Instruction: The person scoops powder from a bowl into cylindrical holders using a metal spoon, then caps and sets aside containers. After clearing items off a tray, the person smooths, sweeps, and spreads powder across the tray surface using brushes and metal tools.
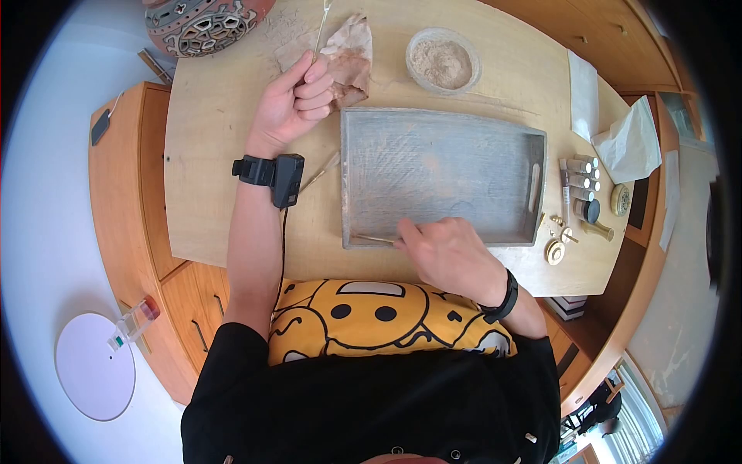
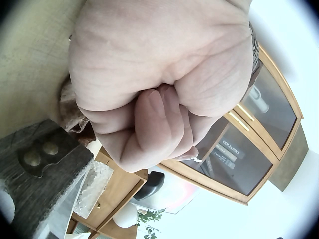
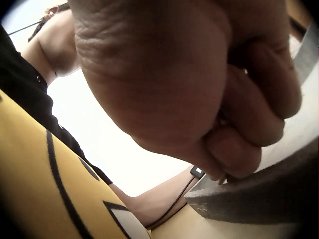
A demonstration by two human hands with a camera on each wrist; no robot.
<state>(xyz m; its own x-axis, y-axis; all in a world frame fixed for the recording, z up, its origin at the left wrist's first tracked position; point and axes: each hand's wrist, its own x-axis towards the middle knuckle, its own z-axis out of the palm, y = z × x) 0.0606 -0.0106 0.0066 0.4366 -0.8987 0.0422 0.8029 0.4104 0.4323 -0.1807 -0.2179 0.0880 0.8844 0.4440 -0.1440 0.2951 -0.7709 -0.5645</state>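
1. By the left hand (image 1: 292,104), a thin stick (image 1: 320,35) is gripped; its fingers are curled, and the stick's pale tip is pointed away from the body, past the fingertips.
2. By the right hand (image 1: 448,251), a second stick (image 1: 375,238) is pinched between thumb and fingers; its end is pointed left of them, along the near side of the tray (image 1: 440,170).
3. The grey tray is set flat on the table (image 1: 209,162), partly under the right fingers and beyond them, to the right of the left wrist. Whether its surface is touched by the second stick cannot be told.
4. Just beside the left fingers, on their right, a crumpled cloth (image 1: 354,69) is seen.
5. Below the left fingers, a brush (image 1: 321,173) is laid slantwise between wrist and tray.
6. Well apart from the left fingers, on their right, powder is held in a bowl (image 1: 443,62).
7. To the right of the right fingers, past the tray, small jars (image 1: 581,174) and brass parts (image 1: 555,251) are placed.
8. Nearer the body than the right fingers, a yellow cushion (image 1: 379,313) is seen.
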